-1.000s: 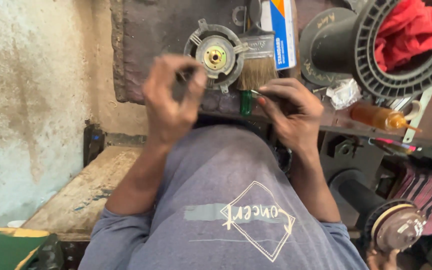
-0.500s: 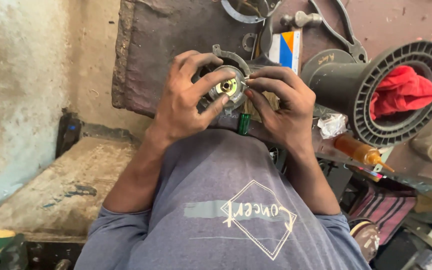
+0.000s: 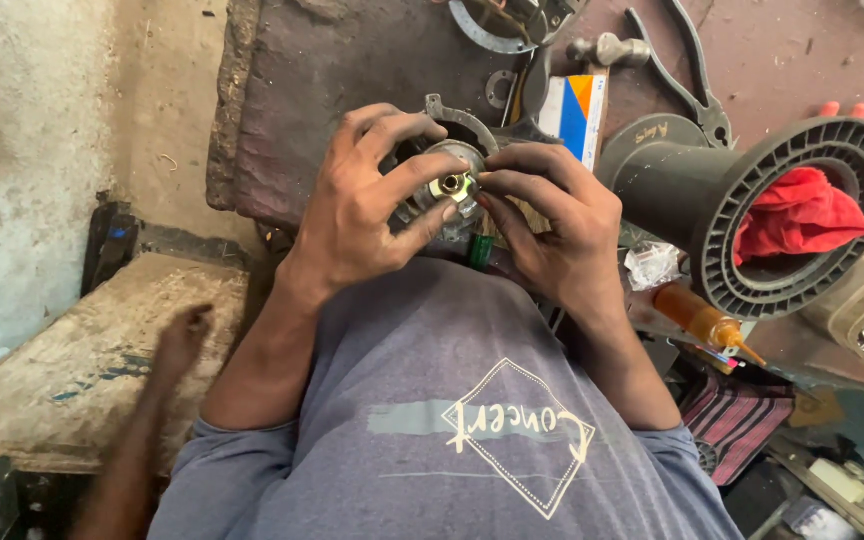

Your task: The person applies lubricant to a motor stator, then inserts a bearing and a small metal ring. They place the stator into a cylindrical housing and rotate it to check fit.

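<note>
Between fingertips of left hand (image 3: 367,215), right hand (image 3: 557,235): round metal part (image 3: 452,185).

Black spool (image 3: 752,215) close right; clutter beyond

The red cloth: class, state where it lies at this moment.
In the head view, the red cloth sits stuffed inside the black ribbed housing at the right, beyond the right hand.

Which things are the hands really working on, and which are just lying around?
In the job:
left hand
right hand
round metal part with brass centre, gripped by both hands

Just lying about:
black ribbed drum with red cloth inside
pliers
amber squeeze bottle
blue, white and orange box
</note>
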